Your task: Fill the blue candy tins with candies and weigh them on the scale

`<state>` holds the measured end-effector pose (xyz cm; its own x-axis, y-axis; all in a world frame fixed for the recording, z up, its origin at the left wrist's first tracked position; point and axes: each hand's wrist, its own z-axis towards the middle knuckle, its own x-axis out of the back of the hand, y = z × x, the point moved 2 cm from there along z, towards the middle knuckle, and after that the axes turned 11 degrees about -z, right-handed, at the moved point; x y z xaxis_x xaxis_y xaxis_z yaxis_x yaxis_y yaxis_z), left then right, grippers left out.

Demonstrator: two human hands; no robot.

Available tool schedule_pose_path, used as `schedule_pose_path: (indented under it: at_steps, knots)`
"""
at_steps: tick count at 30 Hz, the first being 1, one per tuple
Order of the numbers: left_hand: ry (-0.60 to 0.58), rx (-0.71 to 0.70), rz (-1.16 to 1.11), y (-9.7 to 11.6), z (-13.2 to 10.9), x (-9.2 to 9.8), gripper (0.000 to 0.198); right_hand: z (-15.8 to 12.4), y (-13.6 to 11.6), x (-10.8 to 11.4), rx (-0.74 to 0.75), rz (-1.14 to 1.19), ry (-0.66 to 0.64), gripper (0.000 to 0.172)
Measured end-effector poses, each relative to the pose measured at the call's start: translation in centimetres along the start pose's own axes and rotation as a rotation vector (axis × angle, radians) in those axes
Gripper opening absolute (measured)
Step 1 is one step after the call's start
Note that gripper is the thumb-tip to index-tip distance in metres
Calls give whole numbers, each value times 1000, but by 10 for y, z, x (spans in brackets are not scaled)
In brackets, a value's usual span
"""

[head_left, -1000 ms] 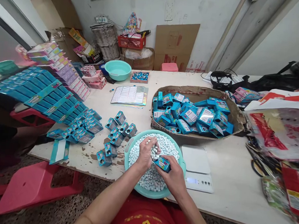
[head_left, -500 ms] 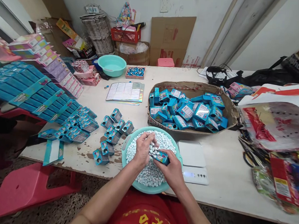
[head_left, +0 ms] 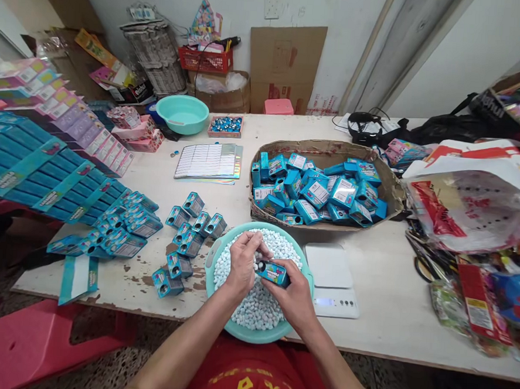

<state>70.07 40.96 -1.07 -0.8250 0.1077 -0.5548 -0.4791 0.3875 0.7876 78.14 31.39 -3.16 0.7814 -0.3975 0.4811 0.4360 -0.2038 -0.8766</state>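
Note:
A small blue candy box (head_left: 276, 273) with a round hole in its end is gripped in my right hand (head_left: 295, 293). It is tilted over a turquoise basin (head_left: 256, 337) full of small white candies (head_left: 259, 306). My left hand (head_left: 242, 267) is beside the box's holed end, its fingers curled around a few white candies; how many it holds is hidden. To the left of the basin, several blue boxes (head_left: 190, 244) stand with round holes in their tops. A white digital scale (head_left: 330, 266) lies just right of the basin.
Behind the basin is a cardboard tray (head_left: 394, 194) heaped with blue boxes. Stacked blue cartons (head_left: 45, 169) rise at left, beside a red stool (head_left: 17, 344). Papers (head_left: 207, 161), another turquoise basin (head_left: 180, 125), scissors (head_left: 423, 266) and plastic bags (head_left: 453, 212) are on the table.
The candies visible between my left hand and the box have dwindled, and the box's hole now shows. My right hand has turned the box's printed side upward. The view has shifted slightly right.

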Motion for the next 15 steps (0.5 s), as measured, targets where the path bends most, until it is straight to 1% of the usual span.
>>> schedule_pose_path:
  at_steps: [7,12,15]
  knots:
    - [-31,-46,56,3,1,-2,25,5,-4,-4,-3,44,7,29]
    - [-59,-38,39,4,1,0,23,6,-8,-4,-10,49,18,28]
    - [-87,-7,1,5,-1,-3,23,7,-8,-3,-11,30,37,27]
